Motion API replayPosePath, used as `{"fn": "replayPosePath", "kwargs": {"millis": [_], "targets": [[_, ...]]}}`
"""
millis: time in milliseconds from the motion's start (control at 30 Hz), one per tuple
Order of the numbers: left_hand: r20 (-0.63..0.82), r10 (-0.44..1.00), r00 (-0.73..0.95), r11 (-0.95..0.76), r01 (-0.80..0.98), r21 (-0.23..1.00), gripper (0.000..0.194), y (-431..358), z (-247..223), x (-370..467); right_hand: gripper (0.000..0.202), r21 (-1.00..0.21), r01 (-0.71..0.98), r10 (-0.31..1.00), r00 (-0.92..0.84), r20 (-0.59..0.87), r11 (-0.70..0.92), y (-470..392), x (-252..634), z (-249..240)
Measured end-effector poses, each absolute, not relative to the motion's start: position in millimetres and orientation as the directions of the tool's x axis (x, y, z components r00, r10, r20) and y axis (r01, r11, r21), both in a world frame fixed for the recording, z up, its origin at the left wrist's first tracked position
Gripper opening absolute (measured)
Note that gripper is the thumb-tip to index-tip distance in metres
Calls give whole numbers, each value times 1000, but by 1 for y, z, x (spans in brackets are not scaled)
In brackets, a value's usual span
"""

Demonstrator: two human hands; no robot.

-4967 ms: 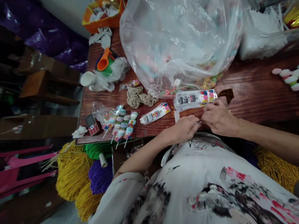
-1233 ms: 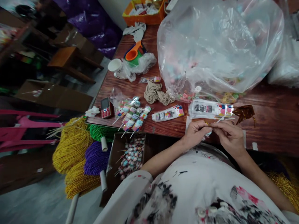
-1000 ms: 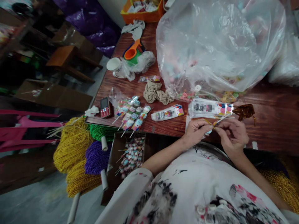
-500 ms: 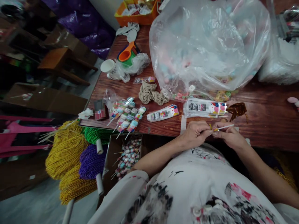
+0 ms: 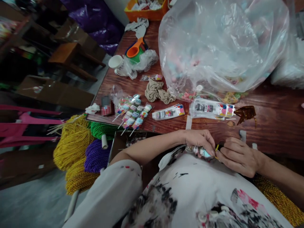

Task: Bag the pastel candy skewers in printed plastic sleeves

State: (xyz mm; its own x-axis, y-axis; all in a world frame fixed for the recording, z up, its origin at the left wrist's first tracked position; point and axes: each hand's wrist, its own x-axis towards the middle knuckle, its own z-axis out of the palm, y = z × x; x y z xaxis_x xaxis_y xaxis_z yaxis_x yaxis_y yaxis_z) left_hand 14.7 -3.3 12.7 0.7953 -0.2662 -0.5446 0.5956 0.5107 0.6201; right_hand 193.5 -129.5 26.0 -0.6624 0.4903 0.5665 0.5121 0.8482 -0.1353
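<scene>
My left hand (image 5: pixel 199 139) is closed around a wrapped candy skewer (image 5: pixel 204 152), which lies sideways against the shirt, its pastel pieces showing below the fingers. At the skewer's right end, my right hand (image 5: pixel 239 156) has its fingers pinched on a thin gold twist tie (image 5: pixel 217 147). The stick end is hidden by the fingers. Just beyond the hands lies a stack of printed clear bags (image 5: pixel 209 108), with a bundle of brown-gold twist ties (image 5: pixel 247 114) at its right end. Several wrapped candy skewers (image 5: pixel 136 115) lie farther left on the table.
A big clear plastic bag of pastel candies (image 5: pixel 220 47) fills the back of the wooden table (image 5: pixel 273 126). A smaller pack of printed bags (image 5: pixel 168 112), a beige cloth (image 5: pixel 156 91) and a white cup (image 5: pixel 116 62) lie left. Yellow cord bundles (image 5: pixel 71 142) stand below the table's left edge.
My hands have come lower and closer to the body. A wrapped candy skewer now shows under my left hand. My right hand has turned, its back facing up; the view has shifted slightly.
</scene>
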Motion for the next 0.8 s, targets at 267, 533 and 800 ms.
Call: {"fn": "replayPosePath", "kwargs": {"millis": [267,533,800], "targets": [[-426,-509,748,350,632,692,26,4,6,21,20,-125,480,450,-656,605,868,-129,181,14],[-451,-511,732,66,556,829,35,32,3,25,17,-209,551,557,-598,576,808,-123,171,17],[51,129,990,-604,38,796,24,54,80,19,19,-58,752,674,-550,494,657,-105,191,14]]}}
